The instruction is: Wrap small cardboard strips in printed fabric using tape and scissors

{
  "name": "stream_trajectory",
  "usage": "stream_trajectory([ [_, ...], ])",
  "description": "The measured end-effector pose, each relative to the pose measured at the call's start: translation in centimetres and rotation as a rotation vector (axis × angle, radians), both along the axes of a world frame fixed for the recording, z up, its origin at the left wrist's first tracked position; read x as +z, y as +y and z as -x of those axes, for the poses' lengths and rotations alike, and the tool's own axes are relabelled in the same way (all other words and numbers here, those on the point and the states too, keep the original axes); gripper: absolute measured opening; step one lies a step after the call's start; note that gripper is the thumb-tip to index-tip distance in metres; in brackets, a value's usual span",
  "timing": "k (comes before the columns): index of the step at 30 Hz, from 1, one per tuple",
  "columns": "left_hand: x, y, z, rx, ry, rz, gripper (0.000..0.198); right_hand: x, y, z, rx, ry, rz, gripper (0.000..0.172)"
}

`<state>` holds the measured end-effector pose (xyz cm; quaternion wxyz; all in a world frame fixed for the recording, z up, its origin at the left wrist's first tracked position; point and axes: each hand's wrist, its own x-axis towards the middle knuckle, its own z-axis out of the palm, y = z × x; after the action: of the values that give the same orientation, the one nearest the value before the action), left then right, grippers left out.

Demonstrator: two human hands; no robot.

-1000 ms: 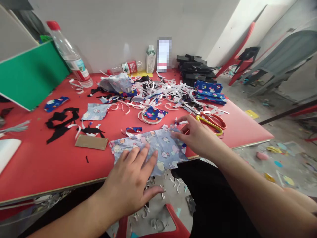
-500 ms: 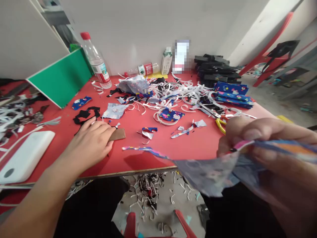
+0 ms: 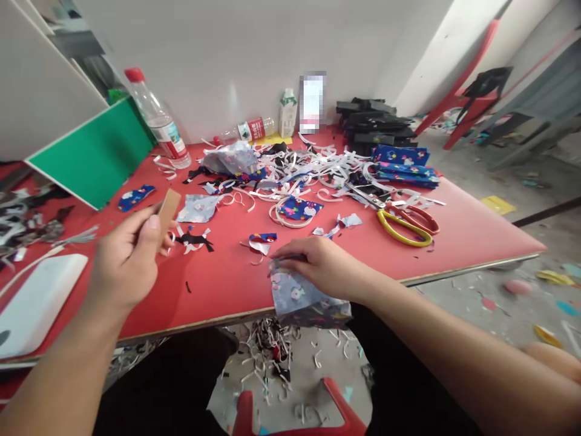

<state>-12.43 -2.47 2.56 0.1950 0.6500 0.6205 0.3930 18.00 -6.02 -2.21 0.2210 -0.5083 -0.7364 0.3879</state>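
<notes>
My left hand (image 3: 129, 257) is closed on a small brown cardboard piece (image 3: 167, 210), held upright above the red table (image 3: 463, 233). My right hand (image 3: 318, 263) pinches a light blue printed cloth (image 3: 302, 297) at the table's front edge; the cloth hangs folded over the edge. Yellow-and-red scissors (image 3: 403, 221) lie to the right of that hand. A small dark blue cloth scrap (image 3: 262, 239) sits just beyond my right hand.
White trimmings and cloth scraps (image 3: 295, 172) cover the table's middle. Two water bottles (image 3: 158, 121), a carton (image 3: 287, 113), a green board (image 3: 93, 154), stacked blue cloth (image 3: 403, 165) and black pieces (image 3: 372, 121) stand at the back. A white slab (image 3: 39, 303) lies left. Red chair (image 3: 295, 418) below.
My left hand picked the brown cardboard off the table and raised it. My right hand brought the cloth from close to the camera back down to the table's front edge.
</notes>
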Motion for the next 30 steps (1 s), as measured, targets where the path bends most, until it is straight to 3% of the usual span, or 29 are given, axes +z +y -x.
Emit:
stream_trajectory([
  [3, -0.2, -1.5, -1.7, -0.112, -0.363, 0.206, 0.033, 0.3, 0.7, 0.8, 0.061, 0.067, 0.041, 0.043],
  [5, -0.9, -3.1, -3.6, -0.278, -0.442, 0.327, 0.031, 0.5, 1.1, 1.0, 0.086, 0.081, 0.056, 0.054],
  [9, -2.8, -5.6, -8.1, -0.847, -0.183, 0.478, 0.018, 0.2, 2.1, 0.5, 0.101, 0.126, 0.146, 0.06],
  [10, -3.2, -5.7, -9.0, -0.905, -0.147, 0.479, 0.017, 0.1, 2.4, 0.1, 0.123, 0.147, 0.181, 0.061],
  [12, -3.8, -5.1, -10.3, -0.923, -0.116, 0.56, 0.021, 0.0, 3.0, -1.0, 0.177, 0.151, 0.17, 0.063],
  [14, -4.2, -4.2, -10.7, -0.878, -0.138, 0.661, 0.03, 0.5, 3.0, -2.6, 0.121, 0.051, -0.042, 0.064],
  [16, -4.4, -3.5, -10.6, -0.868, -0.172, 0.727, 0.034, 1.5, 2.1, -3.9, -0.11, -0.09, -0.407, 0.059],
  [18, -4.4, -3.2, -10.5, -0.868, -0.209, 0.769, 0.033, 2.6, 0.3, -4.5, -0.302, -0.129, -0.696, 0.042],
  [19, -4.4, -3.3, -10.4, -0.869, -0.227, 0.784, 0.032, 2.9, -0.7, -4.4, -0.246, -0.122, -0.768, 0.034],
  [22, -4.4, -3.6, -10.5, -0.856, -0.304, 0.8, 0.03, 2.4, -3.6, -3.1, 0.17, -0.096, -0.776, 0.034],
  [26, -4.4, -3.9, -10.8, -0.774, -0.324, 0.838, 0.026, 0.3, -5.1, -2.0, 0.202, -0.161, -0.793, 0.031],
  [30, -4.7, -3.9, -11.0, -0.735, -0.405, 0.906, 0.023, 0.2, -5.0, -2.6, 0.247, -0.198, -0.822, 0.027],
])
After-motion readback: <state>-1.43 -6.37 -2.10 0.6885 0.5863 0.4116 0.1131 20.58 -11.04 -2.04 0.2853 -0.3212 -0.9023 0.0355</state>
